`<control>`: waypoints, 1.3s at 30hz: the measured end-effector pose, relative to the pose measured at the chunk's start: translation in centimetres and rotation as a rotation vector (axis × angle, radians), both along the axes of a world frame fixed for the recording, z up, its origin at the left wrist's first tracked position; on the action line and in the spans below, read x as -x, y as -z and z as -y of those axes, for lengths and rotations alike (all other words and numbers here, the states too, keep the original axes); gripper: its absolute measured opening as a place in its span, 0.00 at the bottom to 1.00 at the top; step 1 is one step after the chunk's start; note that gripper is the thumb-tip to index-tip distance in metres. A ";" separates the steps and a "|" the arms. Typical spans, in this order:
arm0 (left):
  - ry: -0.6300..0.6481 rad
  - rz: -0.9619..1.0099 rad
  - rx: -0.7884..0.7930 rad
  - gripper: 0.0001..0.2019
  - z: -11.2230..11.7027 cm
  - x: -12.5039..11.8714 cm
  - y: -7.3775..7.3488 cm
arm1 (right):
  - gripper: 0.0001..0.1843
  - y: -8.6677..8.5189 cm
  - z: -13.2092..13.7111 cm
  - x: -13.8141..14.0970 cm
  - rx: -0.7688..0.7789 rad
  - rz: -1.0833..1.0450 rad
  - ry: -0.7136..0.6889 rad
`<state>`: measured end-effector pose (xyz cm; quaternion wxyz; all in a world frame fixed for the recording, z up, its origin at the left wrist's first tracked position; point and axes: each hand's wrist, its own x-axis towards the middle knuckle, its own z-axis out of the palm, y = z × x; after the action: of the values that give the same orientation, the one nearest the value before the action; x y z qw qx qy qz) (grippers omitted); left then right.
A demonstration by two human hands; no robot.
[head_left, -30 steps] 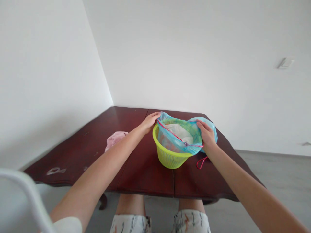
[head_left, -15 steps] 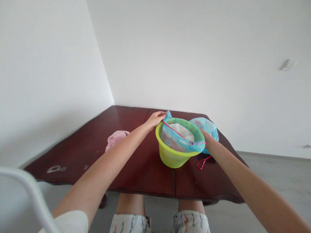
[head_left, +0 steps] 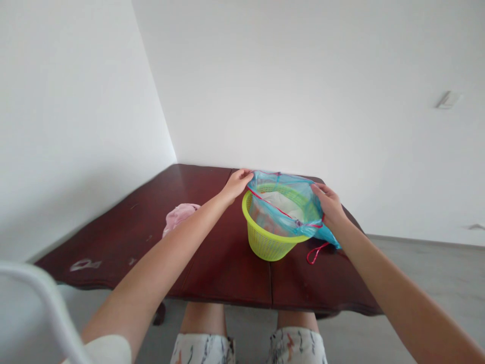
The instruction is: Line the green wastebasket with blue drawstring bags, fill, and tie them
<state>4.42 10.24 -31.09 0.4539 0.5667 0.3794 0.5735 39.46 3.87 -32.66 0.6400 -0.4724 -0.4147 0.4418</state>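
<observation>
A yellow-green plastic basket (head_left: 270,246) with perforated walls stands on the table, right of its middle. Around its mouth lies a thin, see-through blue drawstring plastic bag (head_left: 278,178) with a red string along its edge. My left hand (head_left: 238,183) pinches the bag's edge at the basket's left rim. At the right rim, my right hand (head_left: 329,202) grips the opposite edge, its fingertips over the plastic. Inside the basket, whitish material (head_left: 283,203) shows through the film; its kind is unclear. A red string loop (head_left: 314,254) lies on the table right of the basket.
The dark red-brown wooden table (head_left: 227,278) meets white walls behind and to the left. A pink cloth (head_left: 179,216) lies beyond my left forearm. A white curved tube (head_left: 45,293) crosses the lower left corner, close to the camera.
My right hand has come up from behind the rim, raising the bag's far edge, so its mouth is spread wider. My left hand has shifted slightly left with its edge.
</observation>
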 end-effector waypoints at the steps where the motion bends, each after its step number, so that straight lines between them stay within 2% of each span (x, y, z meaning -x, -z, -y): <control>1: -0.002 -0.034 0.008 0.16 0.9 0.8 -0.3 | 0.27 -0.3 1.1 -0.4 0.001 0.016 0.001; 4: 0.029 -0.139 0.076 0.21 3.6 3.3 -1.2 | 0.37 -1.0 4.8 -2.3 0.010 0.088 -0.012; 9: 0.075 -0.272 0.189 0.31 6.9 6.9 -3.4 | 0.43 -1.7 9.8 -5.0 0.049 0.233 -0.112; 13: 0.134 -0.493 0.350 0.38 7.9 8.0 -4.4 | 0.45 -2.0 11.8 -5.3 0.099 0.375 -0.158; 15: 0.151 -0.600 0.338 0.39 8.2 7.7 -4.7 | 0.45 -2.0 12.2 -5.1 0.095 0.429 -0.166; 17: 0.081 -0.723 0.152 0.36 8.8 7.0 -5.1 | 0.45 -1.8 12.4 -4.9 0.099 0.448 -0.184; 20: -0.078 -0.918 -0.332 0.23 10.4 5.6 -5.9 | 0.45 -1.4 12.3 -4.8 0.108 0.422 -0.211; 22: -0.062 -1.025 -0.569 0.13 11.4 4.7 -6.4 | 0.46 -1.1 12.2 -4.8 0.098 0.391 -0.218; 24: 0.024 -1.123 -0.672 0.13 11.8 4.0 -6.7 | 0.45 -0.9 12.2 -4.9 0.091 0.369 -0.222; 27: 0.120 -1.222 -0.692 0.11 11.2 3.7 -6.6 | 0.43 -1.0 12.5 -5.0 0.105 0.339 -0.213; 29: 0.137 -1.201 -0.680 0.09 10.7 4.0 -6.5 | 0.42 -1.2 12.9 -5.0 0.129 0.304 -0.197; 31: 0.116 -1.077 -0.637 0.08 10.7 4.5 -6.7 | 0.38 -1.3 13.3 -5.0 0.141 0.249 -0.190; 35: -0.012 -0.787 -0.497 0.13 12.2 6.1 -7.2 | 0.26 -1.8 13.9 -5.5 0.143 0.010 -0.235; 37: -0.109 -0.768 -0.457 0.15 13.5 7.1 -7.4 | 0.20 -2.3 14.0 -5.9 0.178 -0.173 -0.262; 39: -0.153 -0.836 -0.434 0.16 14.6 8.1 -7.4 | 0.15 -2.9 14.0 -6.2 0.185 -0.340 -0.285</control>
<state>-3.66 -4.39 -23.71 0.0902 0.8010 0.4414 0.3941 45.70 -10.11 -29.72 0.5859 -0.3847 -0.3210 0.6369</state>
